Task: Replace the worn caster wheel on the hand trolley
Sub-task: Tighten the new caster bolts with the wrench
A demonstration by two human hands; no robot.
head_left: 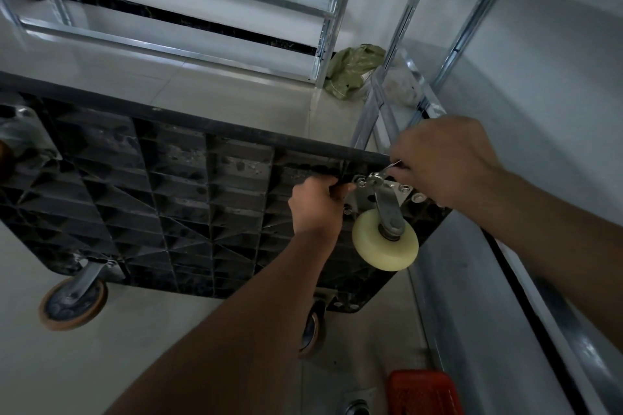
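The hand trolley [161, 185] is seen tipped on its edge on the tiled floor, its black ribbed underside turned toward the camera, with metal shelving [323, 10] standing behind it and to the right. Two brown-rimmed casters [72, 301] are seen at the lower edge, one at the left and one near the middle. A red crate [423, 392] lies near the bottom edge of the view, and a green bag [354, 71] lies far off by the shelving posts.

At the trolley's right corner a cream caster wheel [385, 239] is mounted, its mounting plate [401, 192] set against the deck. The left hand [317, 205] is curled round the deck rib just left of the plate, steadying it. The right hand [441, 162] is closed round a slim wrench [379, 176], whose head is set on a bolt at the plate's upper left corner.

The wheel looks clean, so fastening is probably under way. Should the wrench head be seated poorly, it could slip and the knuckles could be struck against the deck edge. If the bolts were left uneven, the plate could sit crooked. The tipped trolley could also slide if the steadying grip were loosened.
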